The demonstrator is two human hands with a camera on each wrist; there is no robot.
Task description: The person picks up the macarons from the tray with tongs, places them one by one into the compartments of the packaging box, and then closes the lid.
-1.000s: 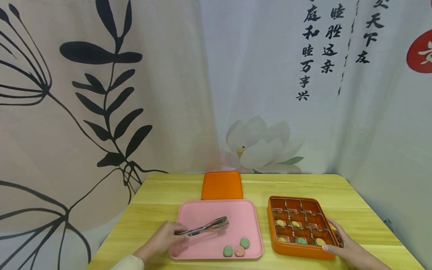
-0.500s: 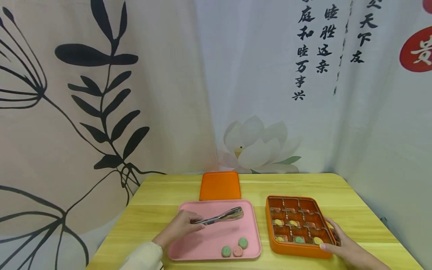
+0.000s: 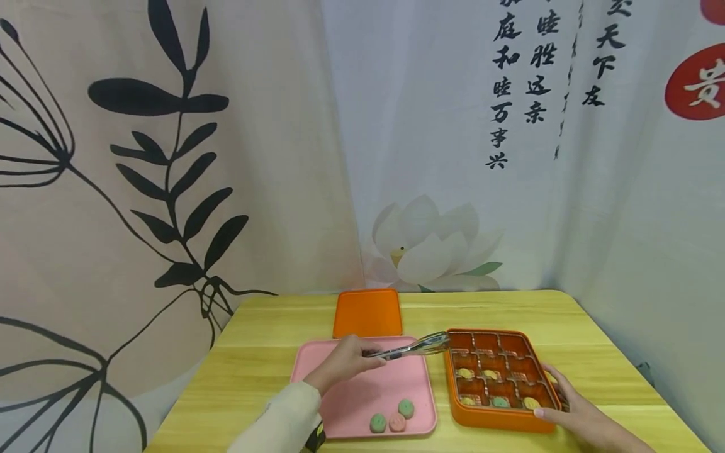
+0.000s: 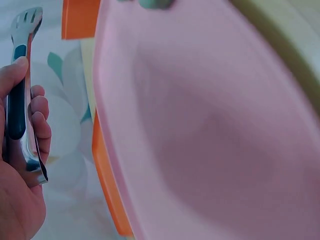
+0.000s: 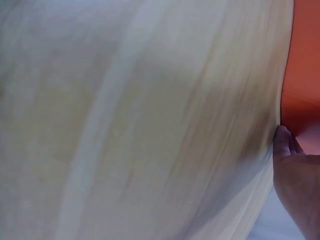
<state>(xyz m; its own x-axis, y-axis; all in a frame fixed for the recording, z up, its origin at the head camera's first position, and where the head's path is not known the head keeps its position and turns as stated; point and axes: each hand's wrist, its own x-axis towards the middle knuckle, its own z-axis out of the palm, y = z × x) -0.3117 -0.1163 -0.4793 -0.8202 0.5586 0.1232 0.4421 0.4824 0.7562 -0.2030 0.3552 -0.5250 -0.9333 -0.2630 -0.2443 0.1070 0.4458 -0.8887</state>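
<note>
Head cam: up top, faces fwd & a bit down; widest & farthest, takes in table (image 3: 257, 330) + curtain (image 3: 289, 138) behind. L wrist cam: close over pink tray (image 3: 354, 409), view rolled sideways, L grip (image 3: 348, 362) at left edge. R wrist cam: v. near table, R grip (image 3: 572, 412) & orange box (image 3: 498, 419) at right edge. Head + L wrist share tray, tongs (image 3: 419, 346), orange lid (image 3: 368, 314); head + R wrist share box, R grip.

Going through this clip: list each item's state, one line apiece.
Tongs: raised, gripped by the left hand
Orange box: open, partly filled, its right side held by the right hand
Orange lid: off the box
Pink tray: bearing three pieces
Two green pieces: uncovered
Pink piece: uncovered
</note>
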